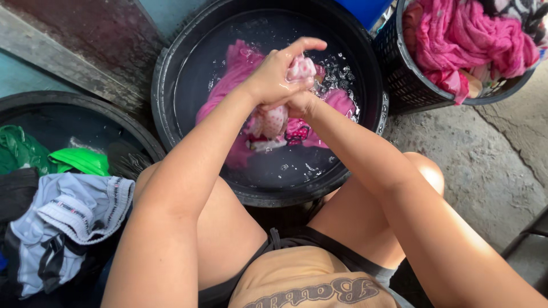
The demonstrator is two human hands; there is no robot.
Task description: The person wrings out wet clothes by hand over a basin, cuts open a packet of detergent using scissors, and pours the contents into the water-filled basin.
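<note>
**Hands Scrubbing Pink Garment Over Black Wash Basin**

Seen from above, over bare knees: left hand [279,71] curled tight, fingers [305,47] pressed together and wrapped over a bunched fold of pale pink dotted cloth [301,68], thumb side uppermost. Right hand [299,105] directly beneath and touching the left, mostly hidden under it; cannot tell how its fingers lie, though clenched on the same wet cloth by the look of the knuckles. Cloth bunched between both hands, its loose end [274,121] hanging below the fingers into the water. Brighter pink fabric [237,71] spread under the water beyond and to either side of the fingers, with a darker pink patterned patch [297,134] just below the right hand. Splashes and bubbles [337,65] on the water just beside the fingertips. All of it inside a round black plastic basin [171,74] filled with clear water.

Well apart from the fingers, at far right: a dark woven laundry basket [399,80] heaped with pink clothes [468,34]. At far left: a second black tub [85,102] holding a green garment [80,161], with a light blue striped garment [74,217] draped over its near edge. Rough concrete floor [485,165] below the basket.
</note>
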